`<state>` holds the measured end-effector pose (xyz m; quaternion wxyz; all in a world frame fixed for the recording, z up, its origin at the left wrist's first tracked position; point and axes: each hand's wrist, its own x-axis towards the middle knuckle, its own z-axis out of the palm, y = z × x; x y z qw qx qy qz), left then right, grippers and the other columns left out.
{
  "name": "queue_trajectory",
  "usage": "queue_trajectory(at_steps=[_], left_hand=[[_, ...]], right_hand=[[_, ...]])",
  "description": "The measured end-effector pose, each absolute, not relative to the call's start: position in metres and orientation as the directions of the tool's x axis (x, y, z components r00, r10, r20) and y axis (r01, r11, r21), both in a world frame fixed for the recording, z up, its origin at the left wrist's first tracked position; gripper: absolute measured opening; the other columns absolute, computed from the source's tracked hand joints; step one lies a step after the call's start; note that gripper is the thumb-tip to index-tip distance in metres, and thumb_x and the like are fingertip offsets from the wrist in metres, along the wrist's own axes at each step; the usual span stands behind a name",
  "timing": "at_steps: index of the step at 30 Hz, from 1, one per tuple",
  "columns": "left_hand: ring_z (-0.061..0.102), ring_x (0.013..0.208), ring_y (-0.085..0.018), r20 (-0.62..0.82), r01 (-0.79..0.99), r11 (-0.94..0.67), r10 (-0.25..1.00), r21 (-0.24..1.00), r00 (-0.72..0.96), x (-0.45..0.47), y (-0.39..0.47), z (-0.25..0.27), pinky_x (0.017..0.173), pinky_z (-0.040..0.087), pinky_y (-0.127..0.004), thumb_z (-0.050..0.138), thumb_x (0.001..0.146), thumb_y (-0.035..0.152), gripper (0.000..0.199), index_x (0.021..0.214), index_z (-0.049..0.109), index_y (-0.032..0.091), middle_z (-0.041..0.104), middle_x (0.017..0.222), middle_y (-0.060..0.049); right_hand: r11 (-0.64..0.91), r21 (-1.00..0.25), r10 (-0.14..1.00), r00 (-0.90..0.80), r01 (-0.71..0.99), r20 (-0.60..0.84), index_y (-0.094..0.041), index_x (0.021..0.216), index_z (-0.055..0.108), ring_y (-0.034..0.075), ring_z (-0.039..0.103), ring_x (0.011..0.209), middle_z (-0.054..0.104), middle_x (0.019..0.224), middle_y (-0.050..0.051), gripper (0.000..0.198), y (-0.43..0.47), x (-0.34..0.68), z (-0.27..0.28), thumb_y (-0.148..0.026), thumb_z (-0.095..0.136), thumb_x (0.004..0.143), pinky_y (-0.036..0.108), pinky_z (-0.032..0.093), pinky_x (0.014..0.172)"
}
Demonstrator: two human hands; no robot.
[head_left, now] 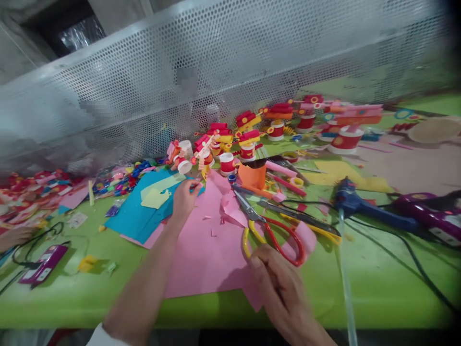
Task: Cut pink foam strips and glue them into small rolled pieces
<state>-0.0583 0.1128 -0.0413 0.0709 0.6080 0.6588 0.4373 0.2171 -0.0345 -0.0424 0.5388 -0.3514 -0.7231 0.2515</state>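
My right hand [279, 283] is closed at the near end of a pair of scissors [249, 210], with thumb and fingers at the yellow handle loop. The blades are slightly parted and point away over the pink paper [205, 259]. My left hand [184, 198] hovers by the far left part of that paper, its fingertips pinched together. A tiny reddish bit seems to show at the fingertips, too small to name. Several small pink scraps [213, 233] lie on the sheet. Left of my left hand are blue sheets [131, 216] with a pale yellow cut piece [155, 197] on top.
Paper-cup models [344, 140] line the back before a perforated metal screen [230, 57]. At right lie a blue glue gun [378, 211] with a long glue stick, a cutter knife [302, 218] and a purple power strip [428, 211]. Another person's hand [16, 238] is at far left.
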Motion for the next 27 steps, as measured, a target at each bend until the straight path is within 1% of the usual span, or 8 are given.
queue_trajectory(at_steps=[2,6,9,12,15,19,23,27], left_hand=[[0.069,0.092,-0.022,0.420,0.704,-0.092,0.853,0.704,-0.310,-0.063,0.116,-0.041,0.090,0.053,-0.034,0.069,0.089,0.035,0.017,0.094,0.075,0.020,0.077,0.099,-0.008],[0.069,0.082,-0.019,0.322,0.586,-0.053,0.874,0.808,-0.364,-0.064,0.118,-0.041,0.072,0.055,-0.029,0.068,0.088,0.047,0.033,0.101,0.076,0.017,0.078,0.095,-0.009],[0.069,0.072,-0.017,0.202,0.496,-0.031,0.934,0.868,-0.295,-0.059,0.115,-0.043,0.061,0.054,-0.026,0.069,0.085,0.053,0.043,0.105,0.076,0.015,0.078,0.091,-0.009],[0.068,0.065,-0.016,0.124,0.468,-0.015,0.971,0.884,-0.203,-0.054,0.112,-0.047,0.059,0.054,-0.027,0.074,0.082,0.053,0.042,0.099,0.077,0.015,0.077,0.083,-0.009],[0.069,0.070,-0.018,0.142,0.502,-0.036,0.974,0.864,-0.175,-0.056,0.111,-0.050,0.063,0.054,-0.028,0.076,0.080,0.048,0.034,0.091,0.078,0.016,0.077,0.081,-0.008],[0.070,0.080,-0.020,0.226,0.584,-0.081,0.957,0.808,-0.180,-0.062,0.115,-0.052,0.077,0.055,-0.032,0.076,0.082,0.041,0.024,0.088,0.078,0.018,0.077,0.085,-0.008],[0.073,0.082,-0.022,0.250,0.629,-0.101,0.956,0.771,-0.153,-0.060,0.116,-0.053,0.080,0.056,-0.033,0.070,0.088,0.036,0.022,0.096,0.079,0.018,0.079,0.089,-0.009],[0.075,0.095,-0.024,0.256,0.672,-0.092,0.955,0.734,-0.148,-0.055,0.114,-0.050,0.088,0.057,-0.036,0.063,0.094,0.025,0.024,0.109,0.079,0.018,0.081,0.105,-0.011]], right_hand=[[0.624,-0.730,0.779,-0.154,0.278,0.608,-0.023,0.077,0.051,0.012,0.048,0.052,0.049,0.063,-0.004,0.025,-0.035,0.218,-0.043,-0.017,0.049,0.102,0.025,0.040,0.052],[0.617,-0.721,0.782,-0.147,0.315,0.605,-0.024,0.073,0.047,0.012,0.048,0.050,0.047,0.060,-0.004,0.030,-0.034,0.220,-0.044,-0.018,0.049,0.102,0.026,0.039,0.050],[0.611,-0.730,0.789,-0.158,0.306,0.594,-0.024,0.071,0.046,0.012,0.048,0.050,0.047,0.060,-0.004,0.032,-0.033,0.220,-0.045,-0.017,0.049,0.102,0.026,0.039,0.051],[0.621,-0.739,0.781,-0.131,0.260,0.610,-0.024,0.072,0.046,0.011,0.045,0.050,0.046,0.061,-0.005,0.031,-0.033,0.220,-0.045,-0.016,0.051,0.101,0.025,0.038,0.050],[0.622,-0.748,0.781,-0.124,0.232,0.612,-0.024,0.077,0.051,0.011,0.047,0.052,0.049,0.064,-0.004,0.026,-0.034,0.221,-0.044,-0.014,0.052,0.100,0.024,0.039,0.051],[0.615,-0.763,0.788,-0.138,0.198,0.600,-0.024,0.082,0.056,0.011,0.054,0.056,0.056,0.069,-0.003,0.021,-0.034,0.221,-0.043,-0.014,0.053,0.100,0.023,0.044,0.054],[0.605,-0.772,0.796,-0.122,0.194,0.593,-0.025,0.098,0.064,0.014,0.068,0.076,0.069,0.085,0.002,0.015,-0.031,0.221,-0.045,-0.014,0.054,0.100,0.023,0.054,0.065],[0.629,-0.745,0.776,-0.136,0.220,0.615,-0.026,0.109,0.069,0.017,0.073,0.090,0.074,0.098,0.003,0.022,-0.029,0.221,-0.050,-0.011,0.059,0.097,0.026,0.058,0.077]])
